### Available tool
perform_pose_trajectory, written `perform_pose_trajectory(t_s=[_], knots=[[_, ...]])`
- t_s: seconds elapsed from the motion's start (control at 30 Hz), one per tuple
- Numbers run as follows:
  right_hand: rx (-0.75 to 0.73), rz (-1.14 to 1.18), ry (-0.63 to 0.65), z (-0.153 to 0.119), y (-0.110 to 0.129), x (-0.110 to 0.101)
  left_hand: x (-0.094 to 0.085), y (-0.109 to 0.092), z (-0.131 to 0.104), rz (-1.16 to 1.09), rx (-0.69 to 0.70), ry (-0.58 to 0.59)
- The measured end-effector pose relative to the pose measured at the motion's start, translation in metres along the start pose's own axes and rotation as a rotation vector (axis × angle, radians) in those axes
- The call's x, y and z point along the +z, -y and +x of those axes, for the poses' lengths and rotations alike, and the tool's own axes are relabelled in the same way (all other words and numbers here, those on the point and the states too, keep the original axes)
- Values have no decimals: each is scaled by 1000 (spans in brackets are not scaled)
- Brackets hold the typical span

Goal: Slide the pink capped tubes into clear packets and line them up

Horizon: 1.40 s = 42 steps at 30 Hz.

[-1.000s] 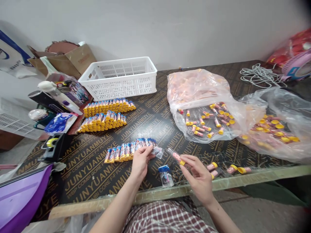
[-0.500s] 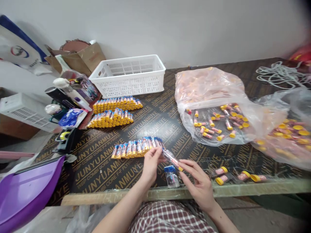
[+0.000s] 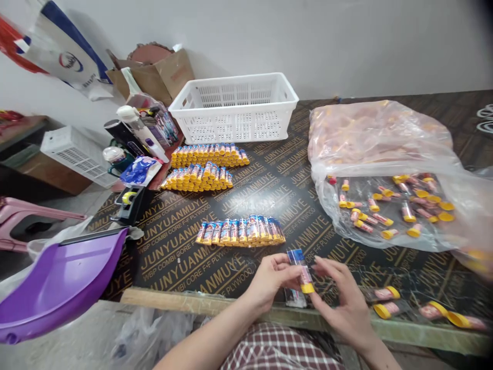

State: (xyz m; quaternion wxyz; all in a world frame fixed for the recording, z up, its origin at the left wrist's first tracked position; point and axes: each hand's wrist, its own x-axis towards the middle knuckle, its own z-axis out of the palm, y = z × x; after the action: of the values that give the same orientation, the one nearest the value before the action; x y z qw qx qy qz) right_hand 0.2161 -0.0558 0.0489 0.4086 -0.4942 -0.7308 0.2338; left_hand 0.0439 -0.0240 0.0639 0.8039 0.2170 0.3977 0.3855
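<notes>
Left hand [image 3: 269, 281] pinches the yellow-capped tube [image 3: 305, 276] — right hand [image 3: 345, 299] near.

Pale wall [image 3: 365, 46], grey floor [image 3: 87, 313], pink stool [image 3: 33, 211]

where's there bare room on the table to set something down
Bare black printed plywood shows between the stacked blue-and-yellow tubes and the milky plastic bag, and between the blue-and-yellow front row of tubes and the purple plastic dustpan. Crowded: beside the right hand, where loose yellow-capped tubes lie along the plywood's front edge.
</notes>
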Motion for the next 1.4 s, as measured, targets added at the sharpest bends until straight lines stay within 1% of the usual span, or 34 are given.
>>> perform_pose_trajectory(t_s=[0.1, 0.23, 0.33, 0.43, 0.63, 0.93, 1.2, 1.4], knots=[[-10, 61, 81, 11, 4, 3, -4, -4, -2, 48, -21, -9], [-19, 175, 241, 22, 7, 9, -10, -10, -2, 92, -30, 38], [-15, 232, 293, 26, 7, 14, -12, -12, -2, 109, -26, 37], [-4, 293, 287, 26, 5, 18, -13, -12, -2, 129, -20, 28], [0, 373, 227, 27, 5, 23, -13, -10, -3, 133, -1, 11], [-37, 419, 174, 28, 7, 24, -9, -13, -5, 126, 8, 15], [-30, 442, 152, 30, 8, 25, -7, -16, -6, 123, 13, 17], [-30, 458, 149, 31, 9, 26, -6, -18, -7, 128, 14, -3]])
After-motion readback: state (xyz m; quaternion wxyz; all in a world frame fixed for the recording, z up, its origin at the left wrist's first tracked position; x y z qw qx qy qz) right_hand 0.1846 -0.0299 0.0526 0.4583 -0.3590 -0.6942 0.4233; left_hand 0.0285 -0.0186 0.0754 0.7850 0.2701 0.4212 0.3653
